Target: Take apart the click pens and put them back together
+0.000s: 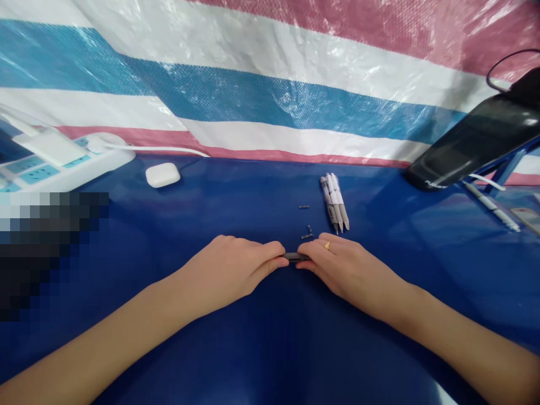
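Observation:
Between my two hands runs a slim dark-grey pen [292, 257], held level just over the blue table; only a short middle stretch of it shows. My left hand [242, 261] pinches its left end with thumb and fingers, and my right hand [343, 267], with a gold ring on it, grips the right end. The pen's ends are hidden inside the fingers. Just beyond the hands lie small dark pieces [307, 237], too small to name, and another small dark piece [304, 207] farther back. A row of white-and-grey pens [336, 203] rests behind my right hand.
At the back left are a white power strip [103, 163] with a plugged-in charger [50, 147] and a white earbud case [162, 175]. A black bottle [476, 138] leans at the right, near another pen [491, 207]. A striped plastic sheet [270, 93] borders the table's back.

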A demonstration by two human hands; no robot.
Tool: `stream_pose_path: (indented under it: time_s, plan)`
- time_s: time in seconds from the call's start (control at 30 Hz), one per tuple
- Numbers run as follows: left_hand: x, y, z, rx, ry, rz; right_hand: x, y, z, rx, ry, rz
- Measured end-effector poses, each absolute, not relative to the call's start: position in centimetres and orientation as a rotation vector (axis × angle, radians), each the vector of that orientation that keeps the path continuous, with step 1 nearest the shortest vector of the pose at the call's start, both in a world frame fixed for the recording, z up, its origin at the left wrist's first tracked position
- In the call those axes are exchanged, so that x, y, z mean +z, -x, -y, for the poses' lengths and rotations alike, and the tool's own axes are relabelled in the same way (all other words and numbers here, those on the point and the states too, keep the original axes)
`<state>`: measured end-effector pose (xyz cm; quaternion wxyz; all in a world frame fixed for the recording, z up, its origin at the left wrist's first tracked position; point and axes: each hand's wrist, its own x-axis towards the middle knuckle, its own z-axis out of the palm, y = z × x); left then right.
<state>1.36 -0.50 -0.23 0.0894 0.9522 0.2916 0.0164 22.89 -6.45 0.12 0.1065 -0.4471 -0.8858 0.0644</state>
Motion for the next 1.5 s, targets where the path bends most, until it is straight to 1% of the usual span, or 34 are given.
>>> stream_pose_path:
  time_s: [0.1,0.23,0.37,0.53,0.7,0.9,1.07,1.27,1.43,1.5]
  plan:
    - [-0.6,-1.3,0.5,0.095,-2.861,-0.889,0.1,-23.2,6.3,0.132,1.369,2.614]
    - [-1.4,-1.4,0.6,0.243,-2.985,-0.842,-0.2,-23.4,6.2,0.240,1.491,2.613]
    - [-1.7,-1.4,0.7,0.305,-3.029,-0.781,-0.3,-23.3,6.2,0.273,1.519,2.555]
    - [-1.5,-1.4,0.7,0.292,-3.012,-0.778,0.1,-23.3,6.2,0.379,1.505,2.482]
    - [-1.5,-1.4,0.8,0.273,-3.016,-0.787,0.0,-23.2,6.3,0.323,1.464,2.555]
    - [-1.6,-1.4,0.7,0.266,-3.018,-0.796,0.1,-23.3,6.3,0.425,1.523,2.488]
    - [-1.5,-1.4,0.7,0.248,-3.010,-0.807,0.0,-23.3,6.2,0.356,1.465,2.542]
    - [-1.5,-1.3,0.8,0.242,-3.003,-0.813,0.1,-23.3,6.4,0.421,1.495,2.460]
    - [-1.6,-1.4,0.8,0.244,-3.023,-0.800,-0.1,-23.3,6.3,0.293,1.454,2.596]
    - [-1.6,-1.4,0.7,0.241,-3.026,-0.802,-0.1,-23.3,6.2,0.303,1.483,2.569]
